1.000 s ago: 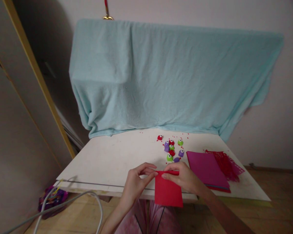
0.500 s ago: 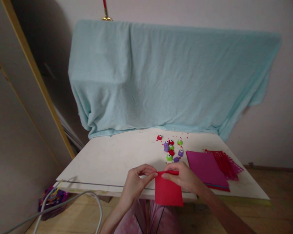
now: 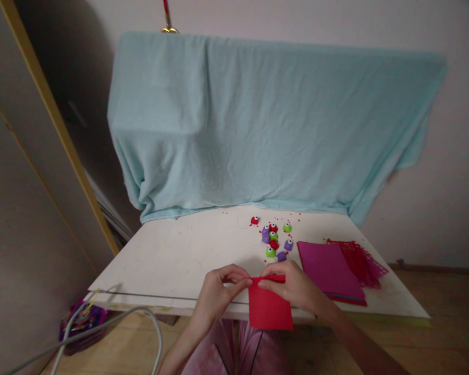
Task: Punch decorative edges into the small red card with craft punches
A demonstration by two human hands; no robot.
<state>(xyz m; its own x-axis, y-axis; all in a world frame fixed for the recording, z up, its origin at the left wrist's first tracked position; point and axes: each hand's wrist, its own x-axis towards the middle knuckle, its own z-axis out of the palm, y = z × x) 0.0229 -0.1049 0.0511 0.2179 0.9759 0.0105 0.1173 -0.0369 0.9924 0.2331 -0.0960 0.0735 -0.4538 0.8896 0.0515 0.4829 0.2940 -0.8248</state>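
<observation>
A red sheet of paper (image 3: 270, 307) hangs between my hands at the front edge of the white table. Its top edge looks folded over. My left hand (image 3: 223, 291) pinches the paper's upper left corner between thumb and fingertips. Along the top edge, further right, my right hand (image 3: 289, 284) grips the sheet with its thumb in front and its fingers behind. Just beyond my right hand lie several small craft punches in red, green and purple, such as a green punch (image 3: 271, 252) and a purple punch (image 3: 288, 244).
On the white table (image 3: 172, 255), a stack of magenta paper (image 3: 328, 268) lies right, beside red punched-out sheets (image 3: 354, 258). Tiny red scraps dot the back. A light-blue cloth (image 3: 277, 125) drapes behind. A grey cable (image 3: 156, 323) loops at front left, near a purple bag (image 3: 82, 323).
Both hands keep hold of the red paper in nearly the same place. The view has shifted very slightly.
</observation>
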